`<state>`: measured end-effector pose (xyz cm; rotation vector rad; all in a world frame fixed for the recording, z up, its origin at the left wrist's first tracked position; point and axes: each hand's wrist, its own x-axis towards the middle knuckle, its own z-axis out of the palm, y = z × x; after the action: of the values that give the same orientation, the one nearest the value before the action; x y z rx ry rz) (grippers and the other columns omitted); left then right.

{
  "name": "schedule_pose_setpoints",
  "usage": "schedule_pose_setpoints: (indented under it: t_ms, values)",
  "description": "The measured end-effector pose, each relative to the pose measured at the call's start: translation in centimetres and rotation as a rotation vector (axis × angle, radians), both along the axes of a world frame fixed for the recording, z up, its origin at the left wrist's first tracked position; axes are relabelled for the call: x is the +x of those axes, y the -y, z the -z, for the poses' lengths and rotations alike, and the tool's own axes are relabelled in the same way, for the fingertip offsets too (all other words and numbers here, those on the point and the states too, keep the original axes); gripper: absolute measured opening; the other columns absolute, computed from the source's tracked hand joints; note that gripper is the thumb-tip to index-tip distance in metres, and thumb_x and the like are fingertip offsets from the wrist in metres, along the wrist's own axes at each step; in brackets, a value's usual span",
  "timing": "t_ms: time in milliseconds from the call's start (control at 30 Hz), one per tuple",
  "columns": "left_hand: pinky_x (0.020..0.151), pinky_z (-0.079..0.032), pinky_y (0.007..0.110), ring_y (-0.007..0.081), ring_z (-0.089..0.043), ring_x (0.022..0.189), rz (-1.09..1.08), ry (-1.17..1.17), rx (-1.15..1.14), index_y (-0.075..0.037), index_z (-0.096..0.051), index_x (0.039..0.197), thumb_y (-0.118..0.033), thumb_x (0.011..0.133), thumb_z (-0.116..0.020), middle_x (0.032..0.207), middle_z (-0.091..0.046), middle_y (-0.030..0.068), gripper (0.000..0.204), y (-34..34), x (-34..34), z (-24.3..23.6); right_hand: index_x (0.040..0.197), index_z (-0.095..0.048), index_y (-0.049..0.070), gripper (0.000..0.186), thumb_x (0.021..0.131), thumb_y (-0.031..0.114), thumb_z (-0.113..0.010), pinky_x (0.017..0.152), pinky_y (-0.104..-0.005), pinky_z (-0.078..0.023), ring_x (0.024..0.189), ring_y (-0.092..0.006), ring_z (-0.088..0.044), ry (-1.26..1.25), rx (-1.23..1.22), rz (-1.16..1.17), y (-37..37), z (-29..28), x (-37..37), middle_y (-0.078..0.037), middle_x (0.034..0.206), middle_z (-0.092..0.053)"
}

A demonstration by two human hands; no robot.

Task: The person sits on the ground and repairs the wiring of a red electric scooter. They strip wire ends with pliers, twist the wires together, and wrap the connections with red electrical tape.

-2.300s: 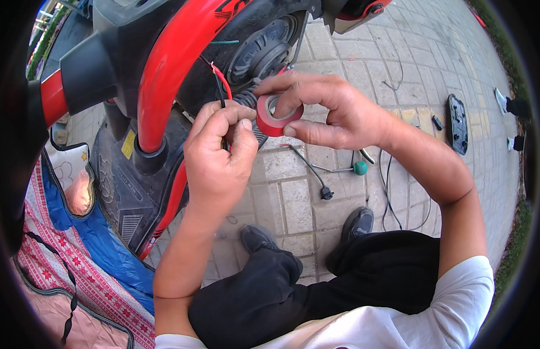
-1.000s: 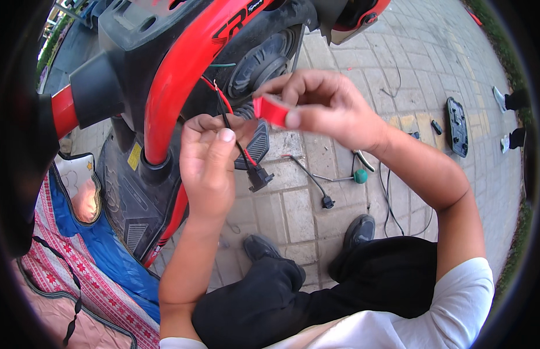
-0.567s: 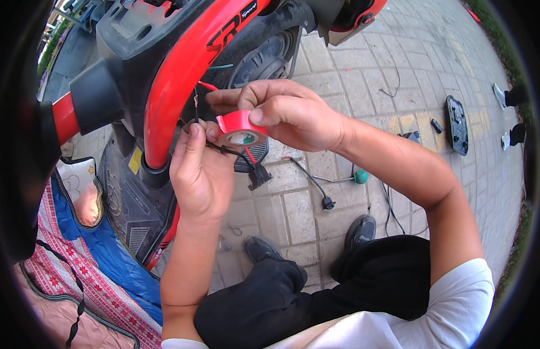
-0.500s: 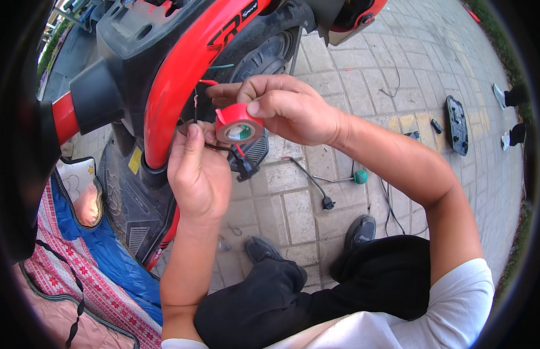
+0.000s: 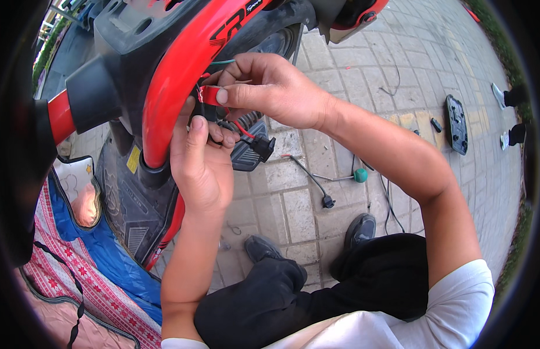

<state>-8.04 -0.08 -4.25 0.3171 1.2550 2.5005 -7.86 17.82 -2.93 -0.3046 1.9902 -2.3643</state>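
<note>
My right hand (image 5: pixel 276 93) pinches a roll of red electrical tape (image 5: pixel 210 95) between thumb and fingers. The tape is against a thin black wire beside the scooter's red frame tube (image 5: pixel 168 93). Just below, my left hand (image 5: pixel 203 163) is closed with the thumb up, pinching the wire, most of which is hidden by the fingers. A black plug connector (image 5: pixel 262 148) with a red wire (image 5: pixel 243 130) hangs beside my left fingertips. A green wire (image 5: pixel 223 61) sticks out above my right hand.
On the paving lie a green-handled screwdriver (image 5: pixel 359 175), a short cable with a plug (image 5: pixel 328 201), a black cable (image 5: pixel 388 203) and a black plastic cover (image 5: pixel 456 125). A patterned quilt (image 5: pixel 95 273) drapes at the left. Another person's feet (image 5: pixel 505 139) stand at the far right.
My right hand has moved left and slightly up, bringing the tape roll against the wire and turning it edge-on. The black connector has swung right; the bare copper wire end is now hidden.
</note>
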Motion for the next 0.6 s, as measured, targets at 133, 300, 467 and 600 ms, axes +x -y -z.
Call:
schedule_pose_setpoints:
  t_ms: [133, 300, 467, 600]
  values:
    - [0.068, -0.042, 0.028, 0.0088, -0.045, 0.072, 0.052, 0.018, -0.013, 0.001, -0.042, 0.143, -0.014, 0.101, -0.052, 0.082, -0.048, 0.0007, 0.046, 0.1, -0.4, -0.2, 0.100, -0.063, 0.001, 0.020, 0.094, 0.019, -0.069, 0.082, -0.0294, -0.057, 0.091, -0.0120, -0.064, -0.041, 0.036, -0.068, -0.6, -0.2, -0.3, -0.005, 0.094, -0.066]
    - [0.059, -0.037, 0.023, 0.0069, -0.040, 0.065, 0.051, -0.013, -0.046, 0.001, -0.045, 0.143, -0.013, 0.101, -0.050, 0.075, -0.045, -0.0008, 0.044, 0.4, -0.5, -0.1, 0.104, -0.065, 0.001, 0.019, 0.095, 0.018, -0.068, 0.083, -0.0309, -0.058, 0.094, -0.0133, -0.065, -0.033, 0.012, -0.071, -0.7, -0.2, -0.1, -0.005, 0.099, -0.067]
    - [0.057, -0.034, 0.021, 0.0058, -0.036, 0.063, 0.027, -0.046, -0.101, -0.002, -0.048, 0.141, -0.013, 0.103, -0.046, 0.073, -0.040, -0.0024, 0.040, 0.4, -0.3, 0.0, 0.105, -0.066, 0.002, 0.020, 0.094, 0.018, -0.068, 0.084, -0.0316, -0.058, 0.097, -0.0144, -0.065, -0.022, -0.024, -0.085, -1.0, 0.1, -0.1, -0.006, 0.101, -0.068]
    - [0.057, -0.033, 0.021, 0.0053, -0.034, 0.062, -0.021, -0.070, -0.143, -0.003, -0.050, 0.139, -0.014, 0.104, -0.045, 0.072, -0.037, -0.0033, 0.037, 0.3, -0.2, 0.0, 0.105, -0.066, 0.001, 0.021, 0.094, 0.020, -0.069, 0.083, -0.0314, -0.059, 0.097, -0.0145, -0.065, -0.032, -0.010, -0.093, -1.1, 0.2, 0.0, -0.006, 0.103, -0.068]
